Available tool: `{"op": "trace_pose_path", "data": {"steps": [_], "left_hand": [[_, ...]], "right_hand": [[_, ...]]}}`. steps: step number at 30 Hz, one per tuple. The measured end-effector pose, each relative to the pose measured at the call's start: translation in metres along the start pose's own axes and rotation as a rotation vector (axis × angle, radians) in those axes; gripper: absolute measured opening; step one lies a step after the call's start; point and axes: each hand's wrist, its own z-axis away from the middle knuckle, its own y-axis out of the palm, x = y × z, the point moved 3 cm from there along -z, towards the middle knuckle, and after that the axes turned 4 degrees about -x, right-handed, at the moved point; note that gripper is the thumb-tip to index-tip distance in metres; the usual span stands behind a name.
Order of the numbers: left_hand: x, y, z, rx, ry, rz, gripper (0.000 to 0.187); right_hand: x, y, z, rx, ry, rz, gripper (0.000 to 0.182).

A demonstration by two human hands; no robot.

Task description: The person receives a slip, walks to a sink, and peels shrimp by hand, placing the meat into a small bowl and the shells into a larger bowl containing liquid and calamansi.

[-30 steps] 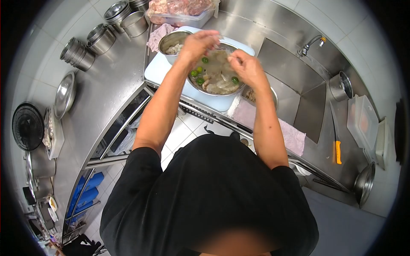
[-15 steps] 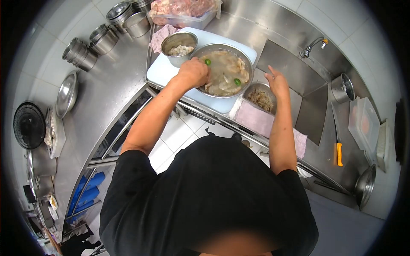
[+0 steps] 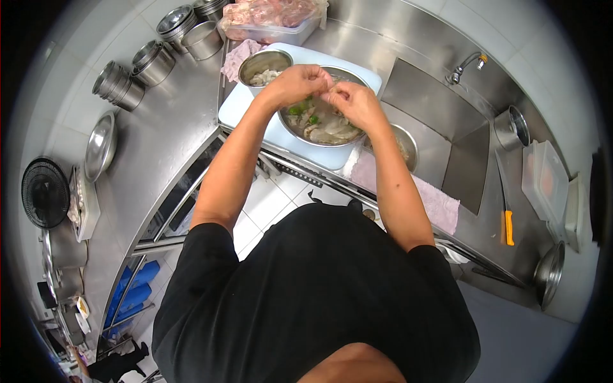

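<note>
My left hand (image 3: 301, 84) and my right hand (image 3: 353, 102) meet above a large steel bowl (image 3: 311, 142) of cloudy liquid. Their fingers are pinched together around something too small to make out. Pale pieces (image 3: 329, 132) and green bits (image 3: 313, 119) lie in the liquid. The bowl stands on a light blue board (image 3: 236, 107). Left of it on the board is a smaller steel bowl (image 3: 246, 69) with pale pieces (image 3: 264, 77) inside. Another steel bowl (image 3: 412, 148), partly hidden by my right forearm, sits at the sink's near left side.
The sink (image 3: 440, 127) with its tap (image 3: 456, 73) lies right of the board. A yellow-handled knife (image 3: 508, 228) rests on the right counter. Steel pots (image 3: 203, 39) and a tub of bagged meat (image 3: 271, 29) stand at the back. A pink cloth (image 3: 440, 207) lies along the front edge.
My left hand has risen from the large bowl's left side and my right hand has moved left from the sink side. Both now meet over the bowl. The green bits have shifted.
</note>
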Motion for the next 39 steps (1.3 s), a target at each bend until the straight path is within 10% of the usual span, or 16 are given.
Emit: {"op": "trace_pose_path", "data": {"steps": [8,13,25,32,34,39], "left_hand": [[0.020,0.035,0.001,-0.046,0.138,0.300,0.042],[0.025,0.036,-0.007,-0.145,0.127,0.044,0.031],[0.021,0.025,-0.007,0.098,-0.021,0.505,0.018],[0.041,0.020,-0.016,-0.185,-0.011,-0.088,0.024],[0.041,0.018,-0.009,-0.315,0.071,-0.688,0.025],[0.064,0.038,-0.013,-0.133,0.100,-0.909,0.029]], "right_hand": [[-0.022,-0.002,-0.001,-0.093,0.111,-0.618,0.022],[-0.022,-0.015,0.006,-0.106,0.099,-0.351,0.024],[-0.013,-0.035,0.017,0.019,0.080,-0.158,0.018],[-0.062,-0.052,0.029,-0.139,0.198,-0.330,0.021],[-0.089,-0.064,0.039,-0.316,0.266,-0.257,0.021],[-0.165,-0.054,0.063,-0.322,0.287,0.344,0.032]]}}
